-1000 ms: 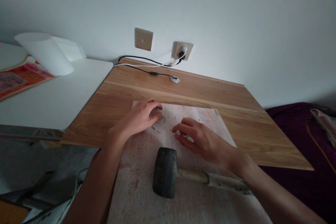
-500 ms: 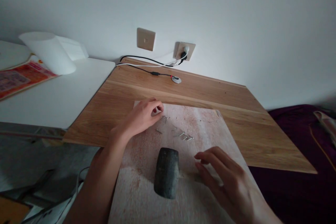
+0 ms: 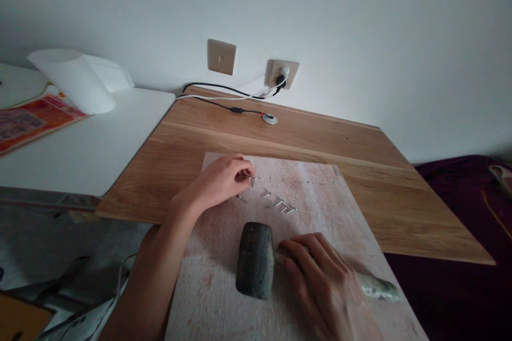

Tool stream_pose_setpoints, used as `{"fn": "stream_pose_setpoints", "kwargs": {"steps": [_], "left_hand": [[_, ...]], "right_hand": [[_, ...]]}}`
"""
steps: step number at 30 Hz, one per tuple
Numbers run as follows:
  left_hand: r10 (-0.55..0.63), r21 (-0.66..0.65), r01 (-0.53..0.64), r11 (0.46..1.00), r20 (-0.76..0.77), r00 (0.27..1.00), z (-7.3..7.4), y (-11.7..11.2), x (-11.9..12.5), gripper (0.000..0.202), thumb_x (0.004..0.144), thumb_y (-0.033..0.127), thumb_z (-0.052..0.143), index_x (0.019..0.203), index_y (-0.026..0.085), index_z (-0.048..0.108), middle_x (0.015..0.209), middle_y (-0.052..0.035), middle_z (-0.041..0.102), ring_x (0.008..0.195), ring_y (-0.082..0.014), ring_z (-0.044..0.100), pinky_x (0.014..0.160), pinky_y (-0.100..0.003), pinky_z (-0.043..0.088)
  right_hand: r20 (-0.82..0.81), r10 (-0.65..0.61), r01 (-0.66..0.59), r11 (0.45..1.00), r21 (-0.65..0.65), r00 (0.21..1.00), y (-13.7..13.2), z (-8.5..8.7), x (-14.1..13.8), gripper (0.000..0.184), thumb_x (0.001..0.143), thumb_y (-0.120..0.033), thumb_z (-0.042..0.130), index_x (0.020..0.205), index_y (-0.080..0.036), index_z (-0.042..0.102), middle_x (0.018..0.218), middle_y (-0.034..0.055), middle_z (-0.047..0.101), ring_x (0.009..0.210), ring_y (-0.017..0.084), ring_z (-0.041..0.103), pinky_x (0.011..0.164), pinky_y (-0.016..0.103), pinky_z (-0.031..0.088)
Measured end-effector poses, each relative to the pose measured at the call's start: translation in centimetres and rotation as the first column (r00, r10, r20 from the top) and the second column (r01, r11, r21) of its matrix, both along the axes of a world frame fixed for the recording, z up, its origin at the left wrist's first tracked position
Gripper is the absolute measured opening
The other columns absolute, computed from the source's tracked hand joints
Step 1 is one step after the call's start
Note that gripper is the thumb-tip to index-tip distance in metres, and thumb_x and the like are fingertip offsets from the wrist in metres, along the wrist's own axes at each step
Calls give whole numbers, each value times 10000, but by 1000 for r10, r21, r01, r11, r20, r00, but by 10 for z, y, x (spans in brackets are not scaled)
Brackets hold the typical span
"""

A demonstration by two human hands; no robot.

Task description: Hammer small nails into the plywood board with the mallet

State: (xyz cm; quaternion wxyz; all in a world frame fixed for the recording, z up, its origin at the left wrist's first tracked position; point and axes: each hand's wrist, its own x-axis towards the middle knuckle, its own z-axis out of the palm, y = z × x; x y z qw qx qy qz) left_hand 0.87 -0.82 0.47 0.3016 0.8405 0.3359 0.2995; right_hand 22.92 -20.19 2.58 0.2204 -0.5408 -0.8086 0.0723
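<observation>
A pale whitewashed board point(image 3: 320, 208) lies on the wooden desk point(image 3: 304, 138). My left hand point(image 3: 218, 181) pinches a small nail point(image 3: 253, 181), held point down on the board near its far left corner. Several loose nails point(image 3: 278, 202) lie just to the right of it. A mallet with a dark head point(image 3: 255, 267) lies on the board near me. My right hand point(image 3: 324, 285) rests over its pale handle point(image 3: 378, 287) close behind the head, fingers curled around it.
A white table point(image 3: 92, 138) stands at the left with a white paper roll point(image 3: 72, 80) and a red printed sheet point(image 3: 28, 120). Cables point(image 3: 224, 98) run from a wall socket point(image 3: 282, 73) to a desk grommet point(image 3: 270, 119). A dark purple bed point(image 3: 460, 213) lies at the right.
My right hand left the loose nails, drew back toward me and settled on the mallet's handle. My left hand stayed at the far left corner and now holds one nail upright.
</observation>
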Motion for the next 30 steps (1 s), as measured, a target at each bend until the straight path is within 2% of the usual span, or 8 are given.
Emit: {"fn": "stream_pose_setpoints", "kwargs": {"steps": [6,11,17,21,24,30], "left_hand": [[28,24,-29,999,24,999,2,1,-2,174,865,18,660,854,184,709,817,18,722,739,-121,650,731,-265,478],[69,64,-73,995,57,996,5,0,-2,196,844,-3,662,894,181,709,812,24,716,729,-118,646,719,-257,470],[57,55,-58,997,20,998,1,1,-3,214,850,7,671,943,188,740,852,11,740,760,-132,665,731,-265,481],[54,57,-54,997,-3,999,-1,1,-4,225,846,8,671,946,191,757,874,2,759,786,-141,685,753,-272,494],[56,61,-54,997,-15,998,0,1,-3,219,848,8,665,923,189,764,875,-4,767,778,-143,693,750,-274,501],[141,94,-138,986,-20,990,4,2,-9,226,833,6,655,929,183,756,910,-16,782,830,-166,715,790,-299,516]], "right_hand": [[-18,-61,60,997,-56,998,-5,-6,-2,231,1099,-282,465,1159,-238,684,1053,83,710,933,217,686,765,365,622],[-22,-63,62,996,-57,998,-8,-11,-3,247,1109,-305,446,1171,-242,677,1058,88,693,943,224,673,745,359,607],[-3,-54,53,994,-94,999,-4,-5,-2,259,1117,-307,426,1145,-243,676,1056,81,697,938,211,676,761,348,605],[8,-15,16,998,-65,1000,-1,-2,-2,246,1110,-294,438,1148,-240,675,1019,73,706,893,198,689,706,318,605],[21,-32,33,997,-71,999,0,0,-2,256,1116,-303,431,1139,-240,678,1023,71,713,901,198,700,690,310,607],[30,-29,33,992,-123,999,-1,1,-1,268,1118,-325,434,1167,-246,685,1065,74,719,942,203,704,735,323,622]]}}
